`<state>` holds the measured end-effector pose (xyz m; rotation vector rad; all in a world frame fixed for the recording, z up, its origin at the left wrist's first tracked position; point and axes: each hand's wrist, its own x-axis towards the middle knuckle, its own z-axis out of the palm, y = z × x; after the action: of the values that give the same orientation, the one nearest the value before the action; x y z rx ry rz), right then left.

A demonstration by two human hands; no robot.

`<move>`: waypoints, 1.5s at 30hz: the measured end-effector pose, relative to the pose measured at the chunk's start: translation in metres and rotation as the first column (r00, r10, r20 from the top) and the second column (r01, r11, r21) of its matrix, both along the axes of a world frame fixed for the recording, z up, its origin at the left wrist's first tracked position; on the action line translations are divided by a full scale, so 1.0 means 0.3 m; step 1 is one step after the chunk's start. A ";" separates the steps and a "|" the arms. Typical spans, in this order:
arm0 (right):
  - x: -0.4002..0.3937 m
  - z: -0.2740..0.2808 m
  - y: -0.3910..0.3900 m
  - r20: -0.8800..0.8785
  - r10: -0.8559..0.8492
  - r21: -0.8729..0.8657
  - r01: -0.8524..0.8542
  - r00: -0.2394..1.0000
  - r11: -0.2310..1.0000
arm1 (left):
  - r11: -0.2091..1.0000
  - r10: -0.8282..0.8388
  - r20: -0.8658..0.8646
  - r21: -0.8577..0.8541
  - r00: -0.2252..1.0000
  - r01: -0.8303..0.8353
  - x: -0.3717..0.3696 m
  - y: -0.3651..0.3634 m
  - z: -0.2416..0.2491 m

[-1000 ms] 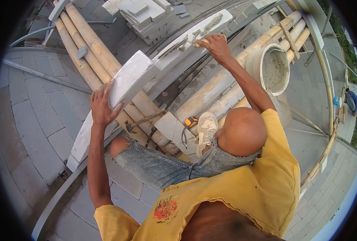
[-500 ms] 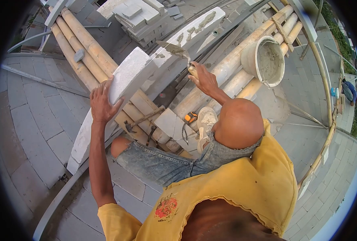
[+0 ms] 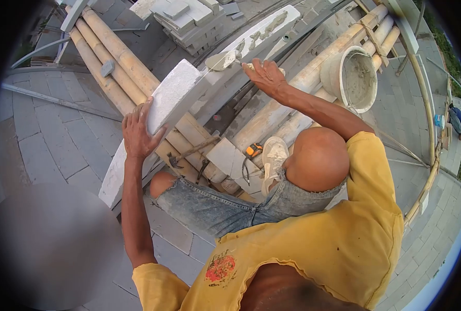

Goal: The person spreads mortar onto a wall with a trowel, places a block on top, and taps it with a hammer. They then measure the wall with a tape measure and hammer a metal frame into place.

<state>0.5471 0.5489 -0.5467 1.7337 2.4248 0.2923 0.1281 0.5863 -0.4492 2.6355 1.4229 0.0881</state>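
Note:
My left hand (image 3: 141, 133) grips the near end of a white block (image 3: 176, 88), fingers over one side and thumb on the other. My right hand (image 3: 267, 78) is closed round the handle of a trowel (image 3: 222, 60). The trowel's mortar-smeared blade lies flat near the end of that block, at the near end of a wall course (image 3: 287, 16) topped with lumps of grey mortar (image 3: 261, 35). A bucket (image 3: 328, 78) with mortar on its inside stands to the right of my right arm.
Bamboo poles (image 3: 117, 57) run left and right of the wall. Near my shoe lie an orange tape measure (image 3: 253, 150) and a hammer (image 3: 174, 159). Stacked blocks (image 3: 189, 26) stand behind. Another person (image 3: 457, 122) is far right. A blurred grey disc covers the lower left.
My right hand has reached farther forward and turned the trowel, so its blade now lies at the block's end. My left hand stays on the block. The whole view has shifted slightly.

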 end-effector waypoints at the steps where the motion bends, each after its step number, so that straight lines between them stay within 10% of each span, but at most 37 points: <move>1: 0.023 -0.035 0.064 0.039 -0.037 0.023 0.036 0.999 0.999 | 1.000 -0.001 0.008 0.005 1.000 0.001 0.003 -0.001 0.001; 7: 0.205 -0.110 0.360 0.266 -0.103 0.129 0.071 0.958 0.989 | 1.000 0.006 -0.002 0.010 1.000 -0.006 0.010 -0.001 0.009; 12: 0.333 -0.017 0.225 -0.372 -0.374 -0.091 0.368 0.849 0.925 | 1.000 0.006 0.002 0.008 1.000 -0.006 0.011 0.000 0.011; 14: 0.285 0.037 0.093 -0.675 -0.562 -0.411 0.388 0.479 0.825 | 0.999 0.028 -0.008 -0.025 1.000 -0.029 0.008 -0.008 0.018; 15: 0.187 0.112 0.000 -0.674 -0.728 -0.676 0.291 0.127 0.677 | 0.999 0.034 -0.013 -0.037 0.999 -0.034 0.011 -0.003 0.020; 17: 0.085 0.038 -0.109 -0.634 -0.763 -0.773 0.122 -0.122 0.623 | 1.000 0.015 -0.010 -0.003 1.000 -0.015 0.001 -0.001 0.004; 22: -0.093 -0.157 -0.137 -0.662 -0.714 -0.737 0.024 -0.228 0.676 | 1.000 0.023 -0.013 -0.019 1.000 -0.024 0.010 -0.002 0.002; 31: -0.039 -0.159 -0.448 -0.469 -0.883 -0.878 -0.094 -0.030 0.469 | 1.000 -0.016 -0.018 0.024 1.000 0.017 0.012 0.012 -0.011; 35: 0.000 -0.171 -0.551 -0.561 -0.827 -0.792 0.273 0.026 0.546 | 1.000 0.008 -0.025 -0.021 1.000 -0.009 0.000 -0.008 -0.025; 38: 0.027 -0.173 -0.413 -0.725 -0.412 -0.137 0.470 0.552 0.872 | 1.000 0.007 -0.031 -0.007 0.999 -0.007 0.012 0.003 -0.021; 45: 0.058 0.103 -0.059 -0.209 -0.183 -0.080 0.170 0.961 0.982 | 1.000 0.015 -0.017 -0.014 1.000 -0.015 0.007 0.015 -0.019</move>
<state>0.5645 0.5313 -0.5157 2.0328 2.3656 0.0078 0.1303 0.5907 -0.4550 2.6208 1.4437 0.0576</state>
